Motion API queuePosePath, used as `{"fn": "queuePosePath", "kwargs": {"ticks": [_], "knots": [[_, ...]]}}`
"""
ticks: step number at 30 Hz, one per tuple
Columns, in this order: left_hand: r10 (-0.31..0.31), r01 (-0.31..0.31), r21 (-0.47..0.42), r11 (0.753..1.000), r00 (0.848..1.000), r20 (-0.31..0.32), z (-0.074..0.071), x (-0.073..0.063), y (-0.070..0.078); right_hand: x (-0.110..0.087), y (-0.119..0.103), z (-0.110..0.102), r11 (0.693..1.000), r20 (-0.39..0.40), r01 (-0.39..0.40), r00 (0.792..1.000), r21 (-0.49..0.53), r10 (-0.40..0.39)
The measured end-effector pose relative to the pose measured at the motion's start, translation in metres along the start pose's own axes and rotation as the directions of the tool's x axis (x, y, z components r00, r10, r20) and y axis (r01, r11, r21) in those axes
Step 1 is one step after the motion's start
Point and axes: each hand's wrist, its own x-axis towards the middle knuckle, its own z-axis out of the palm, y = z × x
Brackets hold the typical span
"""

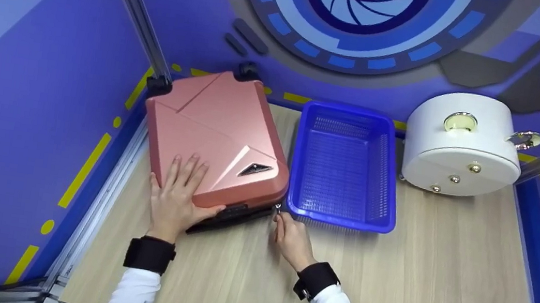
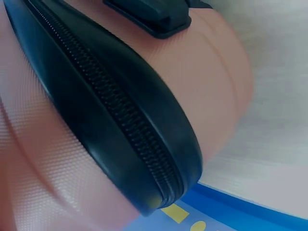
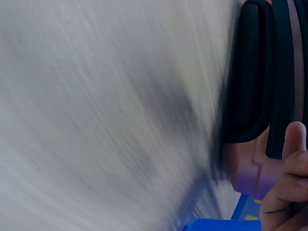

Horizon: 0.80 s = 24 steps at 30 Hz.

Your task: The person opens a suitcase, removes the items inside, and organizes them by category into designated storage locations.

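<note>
A pink hard-shell suitcase lies flat on the table, turned slightly, its wheels toward the back wall. My left hand rests on its near left part, fingers spread over the lid and thumb along the front edge. At the near right corner, my right hand pinches a small metal zipper pull between thumb and curled fingers. The left wrist view shows the black zipper running round the suitcase side, its teeth meshed there. In the right wrist view a black carry handle stands out beside the fingers.
A blue plastic basket stands right beside the suitcase, near my right hand. Farther right sits a white rounded case with gold-coloured knobs. Blue patterned walls enclose the wooden table at the back and sides.
</note>
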Motion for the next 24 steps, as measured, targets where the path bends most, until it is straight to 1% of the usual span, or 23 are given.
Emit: {"fn": "queuePosePath", "kwargs": {"ticks": [3,6,13,16,20,24], "knots": [[-0.025,0.025,-0.007,1.0,1.0,0.004,0.001,0.001,0.005,0.002,0.001,0.0,0.999,-0.015,0.025,1.0,-0.034,-0.025],[-0.036,0.036,-0.001,0.999,0.999,0.001,0.003,0.002,0.009,0.002,0.002,0.001,0.997,-0.022,0.038,0.999,-0.06,-0.039],[-0.054,0.057,0.038,0.998,0.997,-0.057,0.008,-0.001,0.019,0.003,0.002,0.003,0.993,-0.034,0.042,0.998,-0.115,-0.046],[-0.073,0.076,0.045,0.996,0.994,-0.078,0.01,-0.001,0.024,0.004,0.002,0.003,0.991,-0.041,0.047,0.998,-0.127,-0.053],[-0.103,0.109,0.063,0.992,0.991,-0.089,0.012,0.0,0.033,0.006,0.002,0.003,0.987,-0.053,0.056,0.997,-0.149,-0.065],[-0.14,0.15,0.094,0.984,0.985,-0.104,0.013,0.0,0.045,0.008,0.0,0.005,0.984,-0.043,0.049,0.997,-0.171,-0.057]]}}
